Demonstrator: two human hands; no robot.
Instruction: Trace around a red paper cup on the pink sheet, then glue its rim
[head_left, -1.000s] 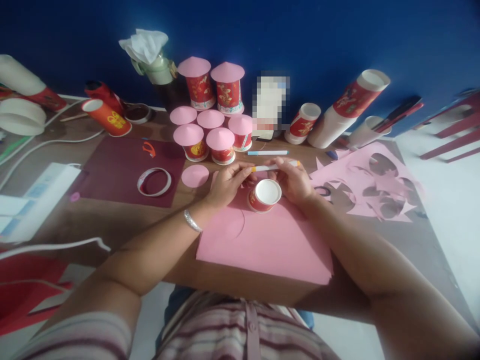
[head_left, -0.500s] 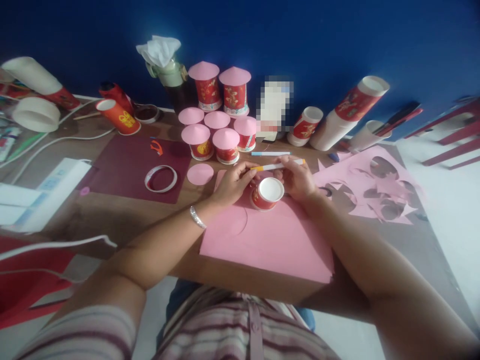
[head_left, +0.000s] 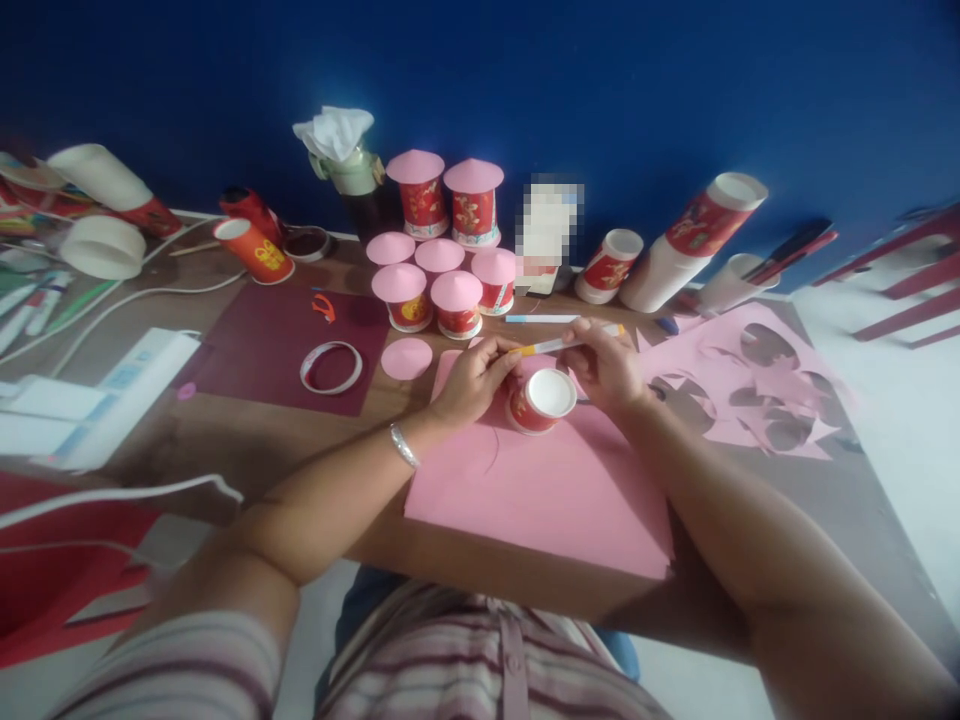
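A white marker (head_left: pixel 550 346) with orange ends spans the space between my hands, above the cup. My left hand (head_left: pixel 474 382) pinches its left orange end. Closed around the right part of the marker is my right hand (head_left: pixel 609 368); some of its fingers are hidden. Below them a red paper cup with a white round top (head_left: pixel 551 393) sits on a stack of pink paper (head_left: pixel 540 500). A thin curved line shows on the paper left of the cup. A second marker, white and blue (head_left: pixel 541 319), lies just behind my hands.
Several red cups with pink cone tops (head_left: pixel 457 291) stand behind, left of a phone (head_left: pixel 550 225). A pink disc (head_left: pixel 406 359) and a tape roll (head_left: pixel 331 368) lie left. Pink paper with cut-out holes (head_left: pixel 731 350) lies right. Stacked cups (head_left: pixel 694 240) stand at the back.
The whole view has shifted slightly, so things appear lower and a little further right. Both hands keep their hold on the marker, and the cup stays between them.
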